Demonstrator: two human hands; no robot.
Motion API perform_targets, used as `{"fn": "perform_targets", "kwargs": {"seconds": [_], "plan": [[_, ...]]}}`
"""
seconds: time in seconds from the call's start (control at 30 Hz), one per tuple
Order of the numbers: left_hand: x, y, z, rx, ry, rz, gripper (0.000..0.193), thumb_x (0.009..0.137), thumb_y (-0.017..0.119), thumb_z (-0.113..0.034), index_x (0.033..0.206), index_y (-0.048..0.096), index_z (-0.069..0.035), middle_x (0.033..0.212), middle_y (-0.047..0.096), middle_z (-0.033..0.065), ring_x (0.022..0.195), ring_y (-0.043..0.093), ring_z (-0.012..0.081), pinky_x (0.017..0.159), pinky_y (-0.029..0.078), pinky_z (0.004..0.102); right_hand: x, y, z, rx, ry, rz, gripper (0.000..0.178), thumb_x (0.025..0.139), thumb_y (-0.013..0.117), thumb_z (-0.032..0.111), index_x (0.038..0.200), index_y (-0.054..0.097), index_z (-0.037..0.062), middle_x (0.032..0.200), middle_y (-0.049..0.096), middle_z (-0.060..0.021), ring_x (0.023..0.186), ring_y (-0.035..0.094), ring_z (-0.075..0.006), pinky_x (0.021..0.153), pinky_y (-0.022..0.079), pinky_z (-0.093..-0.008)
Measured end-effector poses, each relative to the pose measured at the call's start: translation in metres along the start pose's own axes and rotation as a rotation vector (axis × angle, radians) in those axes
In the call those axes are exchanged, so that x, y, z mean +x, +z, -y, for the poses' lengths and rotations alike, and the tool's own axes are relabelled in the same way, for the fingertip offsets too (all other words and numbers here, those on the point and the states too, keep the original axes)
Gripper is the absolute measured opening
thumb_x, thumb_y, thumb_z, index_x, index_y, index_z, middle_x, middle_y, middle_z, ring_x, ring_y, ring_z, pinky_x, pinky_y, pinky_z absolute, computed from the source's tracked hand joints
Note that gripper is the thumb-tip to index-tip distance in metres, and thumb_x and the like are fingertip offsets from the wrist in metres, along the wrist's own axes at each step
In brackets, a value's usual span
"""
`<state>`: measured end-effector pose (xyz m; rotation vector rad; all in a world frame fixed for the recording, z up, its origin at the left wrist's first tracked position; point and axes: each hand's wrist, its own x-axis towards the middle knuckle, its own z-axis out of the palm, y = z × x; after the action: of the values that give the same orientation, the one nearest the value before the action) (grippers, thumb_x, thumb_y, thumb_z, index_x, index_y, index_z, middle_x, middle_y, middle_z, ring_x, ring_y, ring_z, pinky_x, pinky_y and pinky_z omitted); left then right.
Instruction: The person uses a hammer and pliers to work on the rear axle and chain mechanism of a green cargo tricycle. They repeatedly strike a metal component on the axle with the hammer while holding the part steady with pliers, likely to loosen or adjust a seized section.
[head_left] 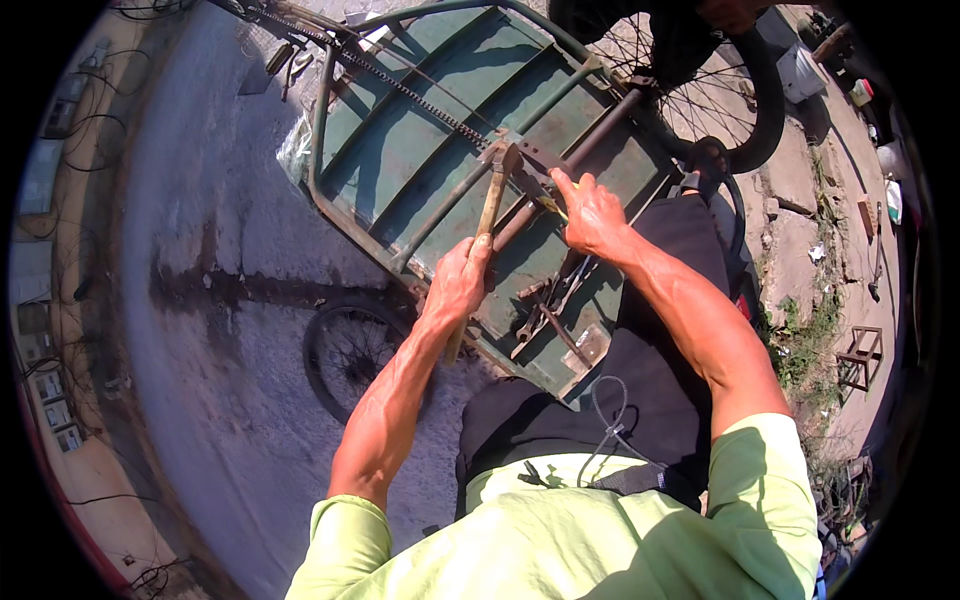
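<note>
My left hand (460,280) is closed around the wooden handle of a hammer (492,200). The hammer's head is up by a metal bracket on the rear axle (610,118), close to the end of the chain (415,100). Just right of it, my right hand (596,215) grips a slim tool with a yellow handle (548,203); its kind is unclear, and its far end is lost among the dark bracket parts. Both hands are over the ribbed green underside of an upturned cargo tricycle (440,130). Several hand tools, including a wrench (524,334), lie on the green panel near my legs.
One spoked wheel (765,100) stands at upper right, another (352,350) at lower left. A person's hand (732,12) shows at the top edge. White bucket (800,72), small stool (860,358) and weeds (795,345) are to the right. Concrete ground (220,400) spreads left.
</note>
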<state>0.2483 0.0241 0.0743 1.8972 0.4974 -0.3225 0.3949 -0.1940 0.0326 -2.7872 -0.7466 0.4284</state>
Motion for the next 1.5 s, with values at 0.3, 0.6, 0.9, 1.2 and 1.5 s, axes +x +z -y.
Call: {"fn": "perform_targets", "kwargs": {"seconds": [0.3,0.6,0.9,1.2,1.5], "plan": [[-0.061,-0.056,-0.153,-0.587,0.851,-0.091,0.083,0.098,0.038,-0.077,0.108,0.059,0.003,0.064,0.056,0.0058,0.047,0.048,0.0085,0.046,0.039,0.021,0.0,0.002,-0.02,0.019,-0.022,-0.017,0.088,0.075,0.07,0.011,0.155,0.036,0.0175,0.114,0.056,-0.028,0.097,0.066,-0.0468,0.083,0.055,-0.0555],[-0.007,0.024,0.036,-0.441,-0.231,-0.023,0.05,0.109,0.04,-0.052,0.098,0.057,-0.007,0.06,0.044,-0.0021,0.044,0.043,0.0097,0.04,0.035,0.0282,-0.006,0.027,-0.04,-0.031,0.005,0.08,0.082,0.073,0.071,0.01,0.149,0.041,0.0167,0.112,0.059,-0.0275,0.095,0.068,-0.0463,0.079,0.057,-0.055],[-0.063,0.022,0.061,-0.613,-0.215,-0.075,0.058,0.106,0.04,-0.059,0.098,0.053,-0.003,0.055,0.046,0.0034,0.037,0.039,0.0134,0.035,0.033,0.0288,0.005,-0.043,-0.017,0.106,-0.028,0.054,0.088,0.074,0.071,0.013,0.155,0.036,0.0175,0.112,0.057,-0.0279,0.099,0.064,-0.0485,0.087,0.054,-0.0547],[-0.089,0.033,0.065,-0.813,-0.393,-0.103,0.059,0.105,0.044,-0.059,0.1,0.053,-0.002,0.058,0.049,0.0041,0.039,0.041,0.0139,0.037,0.035,0.0293,-0.004,-0.041,-0.023,-0.032,-0.121,0.074,0.089,0.072,0.071,0.009,0.154,0.038,0.0191,0.109,0.057,-0.0275,0.096,0.065,-0.0479,0.081,0.055,-0.0547],[-0.086,0.027,0.053,-0.78,-0.198,0.019,0.063,0.104,0.043,-0.063,0.109,0.055,-0.001,0.063,0.051,0.0039,0.047,0.046,0.0126,0.044,0.039,0.0283,-0.007,-0.035,-0.023,-0.171,-0.184,0.032,0.087,0.07,0.071,0.006,0.151,0.042,0.0202,0.105,0.057,-0.0231,0.09,0.065,-0.0425,0.074,0.054,-0.0533]]}}
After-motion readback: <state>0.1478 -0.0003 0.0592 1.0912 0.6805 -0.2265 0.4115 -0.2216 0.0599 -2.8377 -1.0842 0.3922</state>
